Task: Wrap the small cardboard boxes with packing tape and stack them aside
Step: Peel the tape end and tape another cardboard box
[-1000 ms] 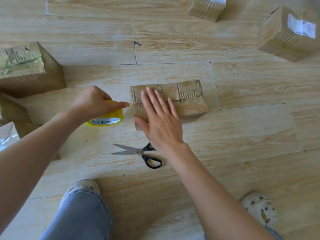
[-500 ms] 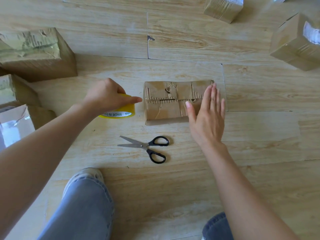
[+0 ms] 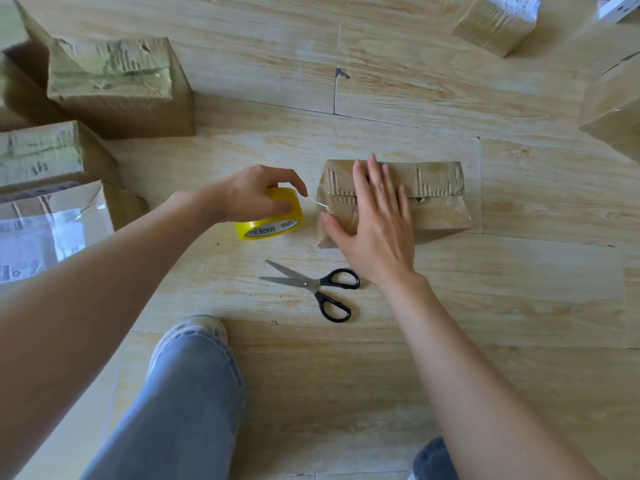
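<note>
A small flat cardboard box (image 3: 436,206) lies on the wooden floor at the centre. My right hand (image 3: 374,223) rests flat on its left half, fingers spread, pressing clear tape onto it. A yellow tape roll (image 3: 273,225) stands on the floor just left of the box, and my left hand (image 3: 252,195) grips it from above. A short strip of clear tape runs from the roll to the box's left end.
Black-handled scissors (image 3: 320,287) lie open on the floor below the box. Several cardboard boxes (image 3: 117,88) are grouped at the left, one with a clear label (image 3: 45,233). More taped boxes (image 3: 495,22) sit at the top right and at the right edge (image 3: 613,112). My knee and shoe (image 3: 187,368) are at the bottom.
My right hand slid from the box's right end back to its left half. My left hand has stayed on the tape roll, its fingers now lifted a little.
</note>
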The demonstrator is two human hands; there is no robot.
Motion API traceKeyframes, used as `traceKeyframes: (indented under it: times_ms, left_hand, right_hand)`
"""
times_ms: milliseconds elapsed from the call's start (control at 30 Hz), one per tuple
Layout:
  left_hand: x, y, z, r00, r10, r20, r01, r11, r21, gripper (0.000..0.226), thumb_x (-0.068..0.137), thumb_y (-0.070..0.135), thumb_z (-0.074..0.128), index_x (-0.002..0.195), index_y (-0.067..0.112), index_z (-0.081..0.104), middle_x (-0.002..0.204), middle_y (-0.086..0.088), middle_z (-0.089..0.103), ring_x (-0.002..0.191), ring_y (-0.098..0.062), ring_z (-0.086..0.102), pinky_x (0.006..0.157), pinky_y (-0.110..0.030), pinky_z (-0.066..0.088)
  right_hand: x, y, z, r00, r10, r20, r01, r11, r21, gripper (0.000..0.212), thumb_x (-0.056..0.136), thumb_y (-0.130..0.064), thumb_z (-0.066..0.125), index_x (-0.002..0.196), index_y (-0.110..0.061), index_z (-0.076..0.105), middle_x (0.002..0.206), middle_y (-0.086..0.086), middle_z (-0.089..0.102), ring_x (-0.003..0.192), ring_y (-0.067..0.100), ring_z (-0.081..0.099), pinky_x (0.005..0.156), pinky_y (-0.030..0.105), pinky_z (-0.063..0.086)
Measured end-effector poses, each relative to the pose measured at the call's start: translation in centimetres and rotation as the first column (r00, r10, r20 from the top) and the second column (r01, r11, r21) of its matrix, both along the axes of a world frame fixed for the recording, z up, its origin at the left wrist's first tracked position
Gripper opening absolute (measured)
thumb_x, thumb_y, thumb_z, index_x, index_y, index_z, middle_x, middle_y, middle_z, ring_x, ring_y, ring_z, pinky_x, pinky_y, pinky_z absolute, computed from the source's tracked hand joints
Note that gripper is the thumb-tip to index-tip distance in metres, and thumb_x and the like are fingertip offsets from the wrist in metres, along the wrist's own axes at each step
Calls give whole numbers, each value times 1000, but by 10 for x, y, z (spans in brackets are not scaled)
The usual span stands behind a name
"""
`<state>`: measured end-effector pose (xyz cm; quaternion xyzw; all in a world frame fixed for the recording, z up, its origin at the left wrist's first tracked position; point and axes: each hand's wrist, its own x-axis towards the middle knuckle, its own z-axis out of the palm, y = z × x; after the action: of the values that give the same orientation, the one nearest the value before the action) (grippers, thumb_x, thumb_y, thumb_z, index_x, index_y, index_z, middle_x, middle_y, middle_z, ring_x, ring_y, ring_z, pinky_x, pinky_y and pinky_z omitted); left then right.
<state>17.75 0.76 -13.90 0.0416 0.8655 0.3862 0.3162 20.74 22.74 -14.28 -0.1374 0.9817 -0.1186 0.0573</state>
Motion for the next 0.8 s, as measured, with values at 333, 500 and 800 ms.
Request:
traceKeyframes:
  times_ms: [333,500,800]
  left_hand:
    - [-4,0,-5,998,-48,48,51,997,-56,13,87,25,65,97,33,61,93,5,58,85,-15,55,72,-28,43]
    - [2,-2,-6,997,-56,48,59,997,-48,18,85,26,66,98,37,59,90,9,57,78,-6,53,63,-21,42]
    - [0,-6,-3,999,-21,34,22,999,-32,24,81,28,71,99,35,57,90,3,61,74,-9,56,57,-20,40]
  right_hand:
    - [12,0,6,977,66,-202,-98,984,-152,71,95,-47,50,149,-6,30,158,17,21,146,29,22,119,44,16]
    - [81,13,-26,923,281,-264,-309,948,-73,26,88,-17,52,111,-6,52,118,12,49,97,25,55,80,36,46]
    - [104,17,-62,952,39,302,-125,954,273,41,86,-22,71,121,-5,60,121,9,61,111,27,60,87,38,48]
